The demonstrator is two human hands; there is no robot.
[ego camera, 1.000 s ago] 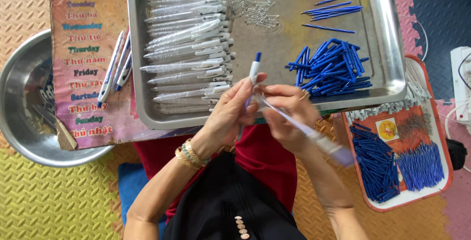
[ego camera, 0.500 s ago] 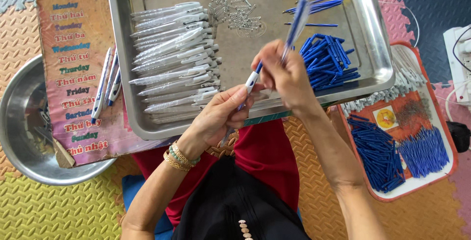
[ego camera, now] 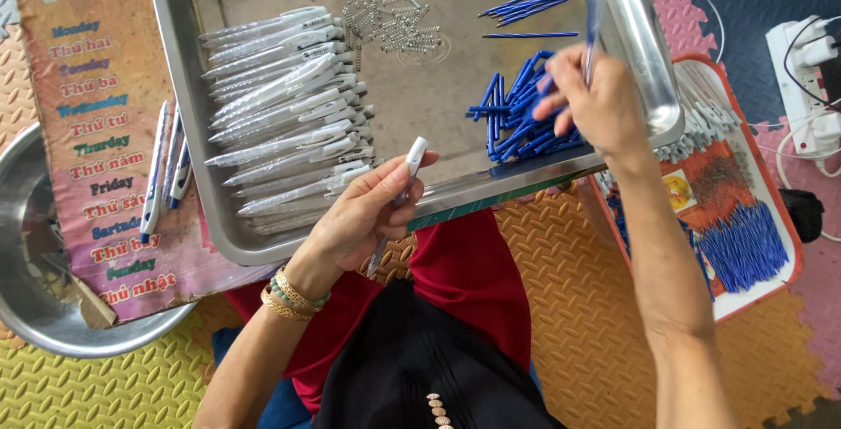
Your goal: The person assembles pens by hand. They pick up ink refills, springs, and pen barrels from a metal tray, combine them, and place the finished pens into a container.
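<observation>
You are sitting over a floor of yellow embossed foam mats [ego camera: 105, 385], with pink and dark blue mats off to your right. A large steel tray [ego camera: 180, 105] lies in front of your knees, its near rim overhanging your lap and its raised edges closing it on every side that shows. Inside it, white pen barrels [ego camera: 280, 105] are stacked along the left, small metal springs [ego camera: 390, 13] lie near the top middle, and blue pen parts [ego camera: 517, 122] are heaped on the right.

Your left hand [ego camera: 363, 219] pinches a white pen barrel [ego camera: 399, 197] between thumb and fingers, held tilted just above the tray's near rim. Your right hand [ego camera: 591, 105] is over the blue heap, its fingers pressed together on a thin blue piece [ego camera: 593, 8] that points up past the tray's right edge.

Left of the tray, a poster [ego camera: 96, 131] carries 3 finished pens [ego camera: 166, 170], and a round steel bowl [ego camera: 35, 306] sits at the far left. On the right, an orange-rimmed tray [ego camera: 745, 302] holds more blue parts just beside your right forearm, and a white power strip [ego camera: 810, 87] lies beyond it. The barest tray surface is the strip between the barrels and the blue heap.
</observation>
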